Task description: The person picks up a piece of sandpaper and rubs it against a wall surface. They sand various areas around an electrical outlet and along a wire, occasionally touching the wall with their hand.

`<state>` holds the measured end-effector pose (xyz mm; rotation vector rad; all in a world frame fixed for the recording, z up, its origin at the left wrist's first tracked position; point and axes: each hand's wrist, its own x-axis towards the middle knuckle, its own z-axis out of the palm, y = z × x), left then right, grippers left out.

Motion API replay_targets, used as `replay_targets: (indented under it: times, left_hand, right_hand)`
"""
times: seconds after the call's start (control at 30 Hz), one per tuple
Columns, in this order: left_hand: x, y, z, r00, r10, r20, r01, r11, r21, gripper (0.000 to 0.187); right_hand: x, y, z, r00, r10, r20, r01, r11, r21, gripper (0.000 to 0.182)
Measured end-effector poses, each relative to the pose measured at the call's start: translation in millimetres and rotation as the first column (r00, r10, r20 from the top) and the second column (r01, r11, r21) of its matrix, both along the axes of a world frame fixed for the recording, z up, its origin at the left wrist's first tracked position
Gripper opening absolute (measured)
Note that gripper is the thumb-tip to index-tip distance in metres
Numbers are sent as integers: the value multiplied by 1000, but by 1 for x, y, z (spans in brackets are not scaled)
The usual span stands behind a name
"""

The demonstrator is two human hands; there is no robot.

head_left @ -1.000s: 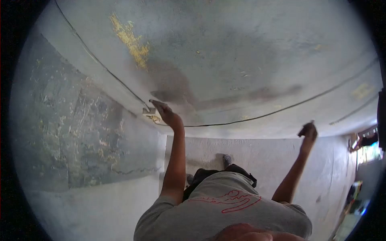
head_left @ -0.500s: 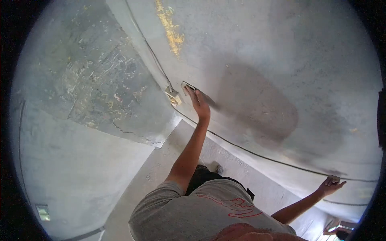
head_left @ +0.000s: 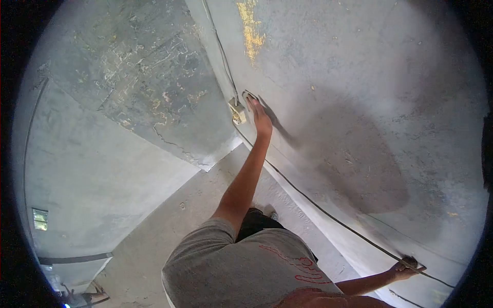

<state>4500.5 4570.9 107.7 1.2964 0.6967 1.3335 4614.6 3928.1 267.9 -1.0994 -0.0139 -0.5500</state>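
Note:
My left hand reaches up to the grey wall, fingers stretched along a thin flat pad held against the surface. Just left of that pad is a small open electrical box, into which a thin wire runs from above. Low on the right, my right hand is closed at the dark cable that sags along the wall. Its fingers are curled around the cable, partly hidden from this angle.
A rough, peeling wall patch lies left of the corner. Yellow paint streaks the upper wall. Bare concrete floor shows below. A small window is at far left, with part of a person below it.
My view has swung, shifting the wall and box. The left hand with the pad stays beside the box, a little higher. My right hand has moved down and left and now closes at the cable.

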Motion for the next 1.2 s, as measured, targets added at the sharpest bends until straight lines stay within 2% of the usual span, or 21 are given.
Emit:
replay_targets:
  times: [0.03, 0.1, 0.13, 0.17, 0.2, 0.23, 0.33, 0.37, 0.43, 0.53, 0.57, 0.7, 0.73, 0.83, 0.87, 0.93, 1.03, 1.07, 1.13, 1.17, 1.2]
  left_hand:
    - [2, 3, -3, 994, 69, -84, -61, 994, 95, 62]
    - [8, -1, -13, 977, 134, -166, -102, 976, 192, 62]
    - [7, -28, 7, 997, 49, -59, -47, 998, 43, 63]
    - [6, -50, 16, 998, -18, 61, 24, 995, -101, 64]
    - [6, -62, -1, 988, 25, -150, -21, 999, 28, 66]
    - [4, -71, 4, 989, 23, -149, -20, 1000, 22, 66]
    - [3, -70, 6, 999, -32, -32, 31, 999, -38, 70]
    - [1, -57, 6, 999, -43, -25, 41, 997, -73, 71]
    - [-3, -25, 11, 1000, 0, 31, 1, 999, -46, 72]
    - [-1, -17, 13, 996, -43, 78, 57, 982, -182, 73]
    - [2, -19, 4, 996, -42, 81, 56, 983, -176, 73]
    - [8, -88, -6, 998, 7, -66, -11, 998, -65, 72]
    - [9, -90, -10, 999, -3, -36, 1, 998, -57, 71]
    - [5, -57, -18, 992, 42, -118, -43, 999, -9, 71]
    - [8, -33, -28, 999, 18, 45, -12, 993, -120, 72]
    - [7, 0, -37, 998, 23, 54, -12, 983, -185, 72]
    - [8, -26, -36, 999, 36, 1, -36, 983, -181, 72]
    - [8, -49, -47, 999, 23, -29, -26, 995, -93, 72]
    - [8, -75, -50, 998, 9, -59, -9, 1000, -3, 73]
    - [7, -85, -44, 998, -15, -55, 11, 998, -61, 73]
    - [6, -92, -42, 998, -38, -51, 32, 992, -125, 74]
  right_hand:
    - [-2, 5, 5, 996, -67, -67, 67, 998, -5, 62]
    - [9, -16, -14, 995, -77, -56, 75, 997, -29, 63]
    - [18, -38, -32, 995, -84, -55, 82, 996, -39, 63]
    - [38, -79, -66, 944, 254, 210, -255, 967, -26, 20]
    - [42, -92, -74, 850, 400, 342, -405, 912, -59, 26]
    - [42, -93, -74, 715, 539, 445, -554, 825, -110, 48]
    - [17, -51, -43, 904, 310, 293, -299, 951, -84, 49]
    - [5, -16, -14, 990, 94, 103, -93, 996, -16, 21]
    - [-1, 10, 3, 986, -130, -102, 132, 991, 10, 62]
    - [1, 8, -3, 936, -348, -51, 343, 936, -82, 61]
    - [1, -5, -7, 993, -120, -22, 119, 992, -48, 61]
    - [-1, -11, -8, 960, 262, 96, -258, 965, -51, 62]
    - [-3, -1, -2, 959, 267, 93, -263, 963, -57, 62]
    - [-3, 8, 8, 988, -109, -107, 111, 994, 13, 62]
    - [-2, -3, 2, 998, 45, -35, -45, 999, 11, 61]
    - [-3, -3, -2, 979, 203, 37, -203, 979, 12, 61]
    - [1, -3, -8, 993, -108, -39, 105, 992, -72, 61]
    - [7, -27, -25, 994, 79, 79, -74, 996, -54, 29]
    - [8, -31, -28, 947, 255, 198, -249, 967, -55, 41]
    - [8, -30, -25, 983, 153, 100, -148, 987, -57, 31]
    - [2, -17, -13, 994, 98, 48, -94, 993, -72, 45]
